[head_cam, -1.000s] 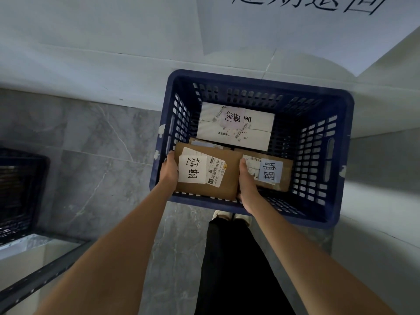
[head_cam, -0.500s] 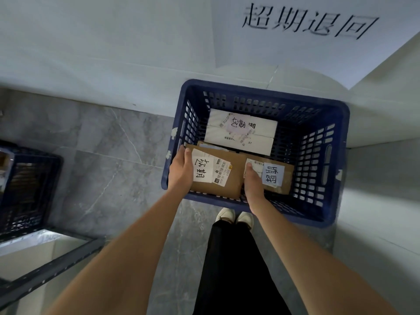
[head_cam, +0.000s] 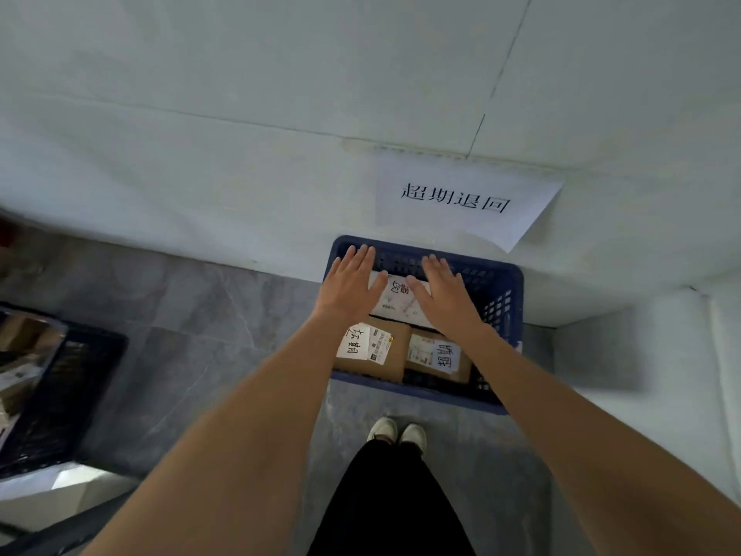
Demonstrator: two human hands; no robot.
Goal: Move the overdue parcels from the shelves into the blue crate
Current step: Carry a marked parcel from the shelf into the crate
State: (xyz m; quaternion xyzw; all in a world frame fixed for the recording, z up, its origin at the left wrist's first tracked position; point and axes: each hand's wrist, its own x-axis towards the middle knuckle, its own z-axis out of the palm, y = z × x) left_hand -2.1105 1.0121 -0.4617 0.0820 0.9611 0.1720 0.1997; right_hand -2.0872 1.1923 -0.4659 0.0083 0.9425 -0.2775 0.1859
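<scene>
The blue crate [head_cam: 507,298] stands on the grey floor against the white wall. Inside lie a white parcel [head_cam: 395,302] at the back, a brown box with a white handwritten label [head_cam: 395,351] at the front left, and a second brown box with a pale label [head_cam: 435,355] at the front right. My left hand [head_cam: 351,282] and my right hand [head_cam: 445,294] hover flat over the crate, fingers spread, palms down, holding nothing. They partly hide the white parcel.
A paper sign with Chinese characters [head_cam: 457,198] hangs on the wall above the crate. A dark crate with parcels [head_cam: 48,379] sits at the left on a shelf. My shoes [head_cam: 395,431] are just in front of the blue crate. A white ledge runs at the right.
Both hands let go of the left brown box, which now rests in the crate, and lifted up with fingers spread. The view pulled back and upward from the crate.
</scene>
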